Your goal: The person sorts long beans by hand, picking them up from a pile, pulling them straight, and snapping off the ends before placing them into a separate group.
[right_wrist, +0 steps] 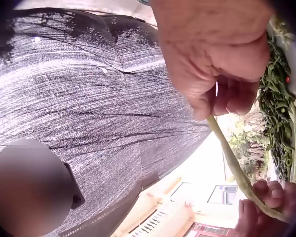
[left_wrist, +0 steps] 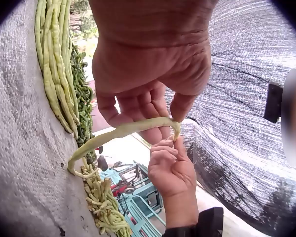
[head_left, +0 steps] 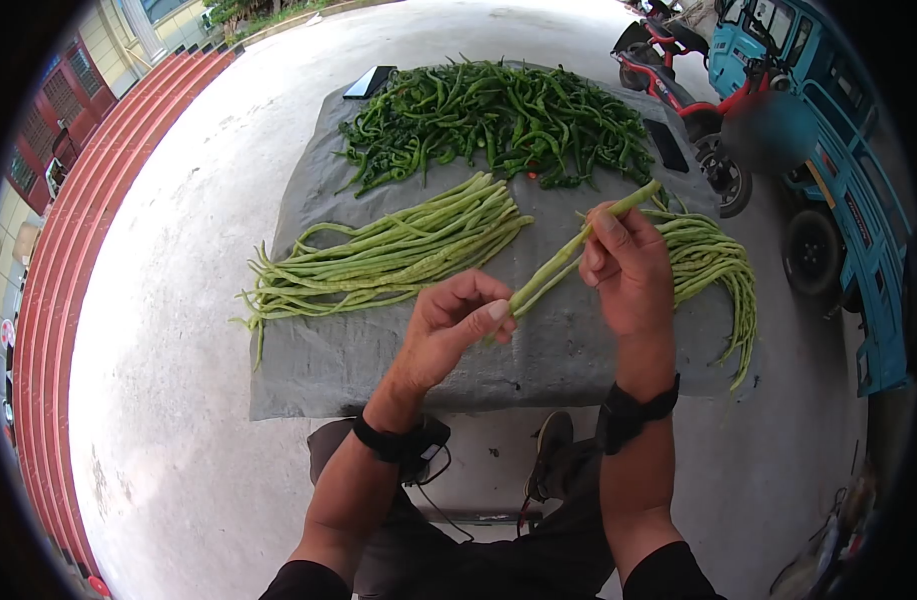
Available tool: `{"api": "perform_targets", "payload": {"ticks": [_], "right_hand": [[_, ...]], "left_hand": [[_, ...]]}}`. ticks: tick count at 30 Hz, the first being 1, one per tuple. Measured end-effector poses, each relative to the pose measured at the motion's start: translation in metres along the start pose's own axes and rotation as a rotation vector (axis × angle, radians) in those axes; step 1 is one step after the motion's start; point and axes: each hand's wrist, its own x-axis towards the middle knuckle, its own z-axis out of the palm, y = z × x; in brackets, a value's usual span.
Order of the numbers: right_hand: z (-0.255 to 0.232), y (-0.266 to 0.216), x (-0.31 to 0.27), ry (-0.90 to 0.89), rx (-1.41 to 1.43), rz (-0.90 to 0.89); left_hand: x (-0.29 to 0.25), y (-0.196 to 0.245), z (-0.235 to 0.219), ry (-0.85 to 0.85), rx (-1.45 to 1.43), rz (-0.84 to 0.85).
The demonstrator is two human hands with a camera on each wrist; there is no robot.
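Note:
A green long bean stretches aslant between my two hands, above the grey cloth. My left hand pinches its lower end between thumb and fingers. Higher up, the right hand grips the bean, and a short length sticks out past its fingers. In the left wrist view, the bean bends in a curve below the left hand. The right wrist view has the bean running from the right hand down to the left fingers.
A bundle of long beans lies left on the cloth, another bundle on the right. Behind them is a heap of green chili peppers, with phones beside it. A blue three-wheeled cart stands to the right.

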Motion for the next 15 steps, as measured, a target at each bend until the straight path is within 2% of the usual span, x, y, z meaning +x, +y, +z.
{"api": "perform_targets", "payload": {"ticks": [8, 15], "right_hand": [[-0.029, -0.006, 0.007, 0.087, 0.133, -0.048], [-0.036, -0.007, 0.008, 0.091, 0.143, -0.074]], "left_hand": [[0.001, -0.001, -0.001, 0.006, 0.006, -0.038], [0.003, -0.001, -0.004, -0.023, 0.063, -0.054]]}}
